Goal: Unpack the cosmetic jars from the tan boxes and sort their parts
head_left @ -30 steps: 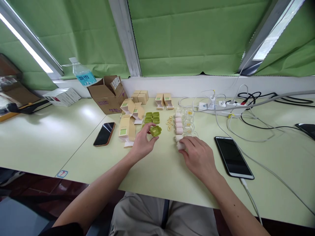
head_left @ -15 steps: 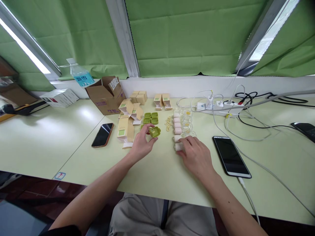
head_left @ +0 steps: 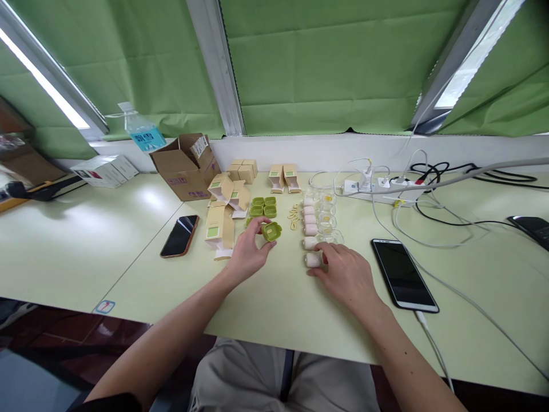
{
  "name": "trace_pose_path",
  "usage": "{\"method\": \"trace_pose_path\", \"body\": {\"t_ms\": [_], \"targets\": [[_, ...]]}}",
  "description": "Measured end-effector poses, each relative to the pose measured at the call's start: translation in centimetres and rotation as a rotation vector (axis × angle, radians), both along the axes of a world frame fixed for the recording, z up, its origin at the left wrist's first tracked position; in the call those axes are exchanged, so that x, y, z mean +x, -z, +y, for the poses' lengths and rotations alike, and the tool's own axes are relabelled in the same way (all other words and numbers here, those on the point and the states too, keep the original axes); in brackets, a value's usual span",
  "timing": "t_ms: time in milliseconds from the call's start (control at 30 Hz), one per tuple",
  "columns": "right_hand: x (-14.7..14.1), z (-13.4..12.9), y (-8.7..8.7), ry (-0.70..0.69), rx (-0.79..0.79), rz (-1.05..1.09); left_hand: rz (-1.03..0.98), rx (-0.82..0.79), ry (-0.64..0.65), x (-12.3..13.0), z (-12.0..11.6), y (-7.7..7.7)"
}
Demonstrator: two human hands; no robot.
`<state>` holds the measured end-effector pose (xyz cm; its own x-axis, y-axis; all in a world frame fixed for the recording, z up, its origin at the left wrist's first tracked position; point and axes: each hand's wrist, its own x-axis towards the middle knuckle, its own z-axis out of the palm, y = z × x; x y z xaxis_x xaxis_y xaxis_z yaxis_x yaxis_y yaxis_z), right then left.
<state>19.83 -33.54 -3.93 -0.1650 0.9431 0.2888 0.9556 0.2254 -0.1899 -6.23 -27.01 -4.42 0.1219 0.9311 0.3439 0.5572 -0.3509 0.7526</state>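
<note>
At the middle of the table [head_left: 274, 297], the green cup [head_left: 271, 232] is tipped toward the camera, its open top showing a small pale patch inside. Just beyond it to the far left, four green containers [head_left: 263, 207] sit in a tight block; their contents are too small to make out. Left of these stand open beige cartons [head_left: 220, 226], and farther back a brown cardboard box [head_left: 187, 166] with raised flaps. On the right, clear cups [head_left: 328, 217] lie beside a column of pink and white pieces. The left hand [head_left: 249, 252] is closed on the green cup, pinching its sides. The right hand [head_left: 349, 274] has thumb and fingers parted around the nearest white piece [head_left: 313, 260]; whether they touch it, I cannot tell.
</note>
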Motion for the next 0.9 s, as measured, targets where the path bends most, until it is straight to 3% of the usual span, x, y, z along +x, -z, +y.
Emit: {"method": "trace_pose_path", "body": {"t_ms": [267,900], "targets": [[-0.11,0.08,0.21,-0.019,0.056,-0.044,0.004,0.017,0.0,0.01,0.09,0.17],[0.28,0.15,-0.07,0.021,0.012,0.015,0.016,0.02,0.033,-0.01,0.12,0.34]]}}
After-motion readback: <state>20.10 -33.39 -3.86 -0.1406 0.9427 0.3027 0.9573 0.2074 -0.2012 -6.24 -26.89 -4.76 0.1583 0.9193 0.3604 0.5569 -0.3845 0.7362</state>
